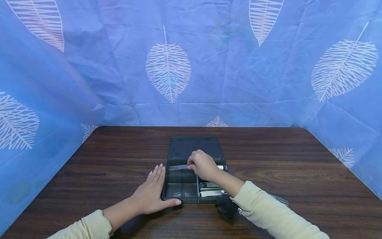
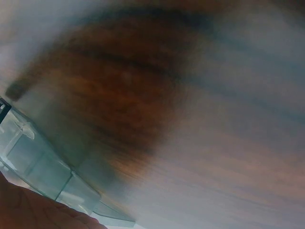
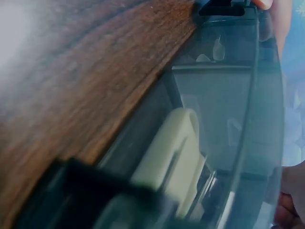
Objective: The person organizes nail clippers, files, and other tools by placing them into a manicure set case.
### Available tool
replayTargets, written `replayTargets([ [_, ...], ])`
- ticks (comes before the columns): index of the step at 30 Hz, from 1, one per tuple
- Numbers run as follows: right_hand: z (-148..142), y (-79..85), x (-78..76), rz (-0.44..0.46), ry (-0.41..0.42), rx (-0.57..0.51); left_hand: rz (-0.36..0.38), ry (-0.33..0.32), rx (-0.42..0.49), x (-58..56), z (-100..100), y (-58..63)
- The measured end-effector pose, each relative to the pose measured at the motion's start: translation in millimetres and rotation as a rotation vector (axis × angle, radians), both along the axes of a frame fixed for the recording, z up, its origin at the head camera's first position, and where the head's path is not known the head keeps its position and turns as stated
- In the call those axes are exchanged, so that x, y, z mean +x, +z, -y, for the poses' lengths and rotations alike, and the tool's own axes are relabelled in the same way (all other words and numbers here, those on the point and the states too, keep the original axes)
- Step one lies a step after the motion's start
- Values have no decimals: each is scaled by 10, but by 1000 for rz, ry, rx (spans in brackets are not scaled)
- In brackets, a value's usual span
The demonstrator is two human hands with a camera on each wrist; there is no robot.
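A dark see-through compartment box (image 1: 181, 179) lies on the table with its lid (image 1: 195, 147) folded back. My left hand (image 1: 152, 194) rests along the box's left side, fingers straight and thumb at the front edge; its palm side (image 2: 38, 210) shows in the left wrist view. Over the rear compartment, my right hand (image 1: 204, 166) pinches one end of a narrow, clear flat strip (image 1: 178, 167) that points left. In the front right compartment lie a cream-coloured nail clipper (image 1: 210, 193) and a dark, shiny one (image 1: 209, 186). Small clear pieces (image 1: 177, 194) sit front left.
A white piece (image 1: 221, 167) shows in the rear right compartment, partly behind the right hand. Another clear, flat item (image 1: 279, 199) lies on the wooden table (image 1: 89, 186) beside the right sleeve. A blue leaf-patterned cloth (image 1: 203, 73) hangs behind and at both sides.
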State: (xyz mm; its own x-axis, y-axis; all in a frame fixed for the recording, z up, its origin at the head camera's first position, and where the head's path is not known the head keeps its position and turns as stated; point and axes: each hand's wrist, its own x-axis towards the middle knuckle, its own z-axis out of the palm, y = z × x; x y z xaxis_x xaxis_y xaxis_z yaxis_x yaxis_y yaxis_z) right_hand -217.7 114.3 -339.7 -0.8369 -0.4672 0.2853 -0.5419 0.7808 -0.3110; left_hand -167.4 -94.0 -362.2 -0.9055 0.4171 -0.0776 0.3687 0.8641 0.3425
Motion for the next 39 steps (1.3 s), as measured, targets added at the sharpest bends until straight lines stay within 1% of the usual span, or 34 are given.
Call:
replayTargets([
  [8, 93, -14, -60, 18, -37, 170, 2, -17, 0, -6, -12, 20],
  [11, 112, -27, -86, 21, -47, 205, 3, -17, 0, -6, -15, 20],
  [14, 118, -41, -95, 22, -52, 208, 3, -15, 1, -3, -18, 17],
  [17, 107, -39, -77, 32, -46, 177, 1, -17, 1, 0, -18, 13],
  [20, 77, -25, -37, 19, -23, 113, 0, -20, 1, 0, -17, 13],
  [22, 50, -16, -10, -12, -11, 67, -2, -23, 0, 0, -16, 14],
  [28, -47, 30, 43, -158, 15, -58, -8, -25, -1, 0, -10, 11],
  [31, -110, 75, 67, -189, 48, -108, -5, -24, 0, 1, -5, 6],
  [35, -198, 154, 113, -186, 84, -162, -2, -25, 7, 8, 2, 13],
  [39, -293, 195, 155, -171, 90, -187, -1, -20, 11, 6, 11, 3],
])
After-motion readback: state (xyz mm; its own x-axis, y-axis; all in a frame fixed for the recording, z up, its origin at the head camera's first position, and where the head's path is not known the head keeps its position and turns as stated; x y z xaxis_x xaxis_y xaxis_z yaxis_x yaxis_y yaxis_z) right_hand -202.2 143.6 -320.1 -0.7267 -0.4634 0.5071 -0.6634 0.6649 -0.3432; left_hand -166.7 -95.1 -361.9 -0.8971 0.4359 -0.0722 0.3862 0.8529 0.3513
